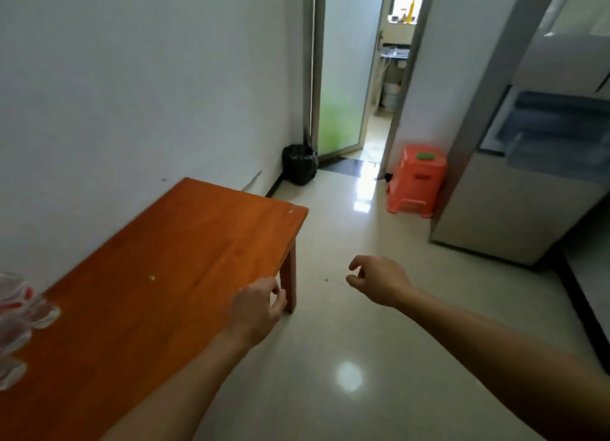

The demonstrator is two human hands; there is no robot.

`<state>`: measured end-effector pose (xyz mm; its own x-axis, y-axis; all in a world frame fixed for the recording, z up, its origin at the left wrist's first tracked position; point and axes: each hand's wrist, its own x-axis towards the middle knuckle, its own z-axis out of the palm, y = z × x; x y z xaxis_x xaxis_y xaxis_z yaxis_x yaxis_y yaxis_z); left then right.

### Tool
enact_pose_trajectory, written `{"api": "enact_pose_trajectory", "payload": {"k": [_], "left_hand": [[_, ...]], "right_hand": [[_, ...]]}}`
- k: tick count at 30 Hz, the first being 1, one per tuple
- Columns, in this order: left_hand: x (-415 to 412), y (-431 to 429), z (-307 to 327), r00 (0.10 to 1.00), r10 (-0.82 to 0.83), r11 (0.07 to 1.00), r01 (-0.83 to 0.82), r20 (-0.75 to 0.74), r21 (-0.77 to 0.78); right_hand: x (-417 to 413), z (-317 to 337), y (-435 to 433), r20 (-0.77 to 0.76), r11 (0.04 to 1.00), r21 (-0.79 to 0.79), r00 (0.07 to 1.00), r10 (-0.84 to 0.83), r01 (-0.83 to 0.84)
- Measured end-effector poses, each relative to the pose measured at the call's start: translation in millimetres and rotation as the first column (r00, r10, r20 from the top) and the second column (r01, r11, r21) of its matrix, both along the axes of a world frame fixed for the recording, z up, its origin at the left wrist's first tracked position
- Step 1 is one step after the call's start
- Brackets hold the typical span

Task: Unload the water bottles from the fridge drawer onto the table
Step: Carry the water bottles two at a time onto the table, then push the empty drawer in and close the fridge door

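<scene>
Blurred bottles (19, 321) on table (158, 262), well apart from both empty hands

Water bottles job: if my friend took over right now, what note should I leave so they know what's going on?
Left hand: empty, fingers loosely curled, over the near edge of the table.
Right hand: empty, loosely curled, out over the floor.
Bottles: a blurry bunch at the table's left edge; the count can't be told.
Fridge: at the right, door open, drawer showing. Whether bottles remain inside is too blurred to tell.
Done: some bottles are on the table.
Left: check the drawer and carry over any that remain.
</scene>
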<state>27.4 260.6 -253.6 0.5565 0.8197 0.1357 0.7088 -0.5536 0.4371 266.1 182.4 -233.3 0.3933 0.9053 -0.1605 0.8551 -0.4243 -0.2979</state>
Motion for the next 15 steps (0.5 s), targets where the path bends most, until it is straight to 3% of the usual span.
{"api": "enact_pose_trajectory", "payload": {"k": [9, 15], "left_hand": [[203.1, 75.5, -11.9, 0.952, -0.294, 0.955, 0.296, -0.086, 0.005], [359.1, 133.8, -3.0, 0.859, -0.469, 0.869, 0.491, -0.206, 0.069]], "right_hand": [[176.5, -24.8, -10.4, -0.030, 0.964, 0.030, 0.964, -0.264, 0.265], [296.1, -13.3, -2.8, -0.048, 0.851, 0.038, 0.852, -0.522, 0.524]]}}
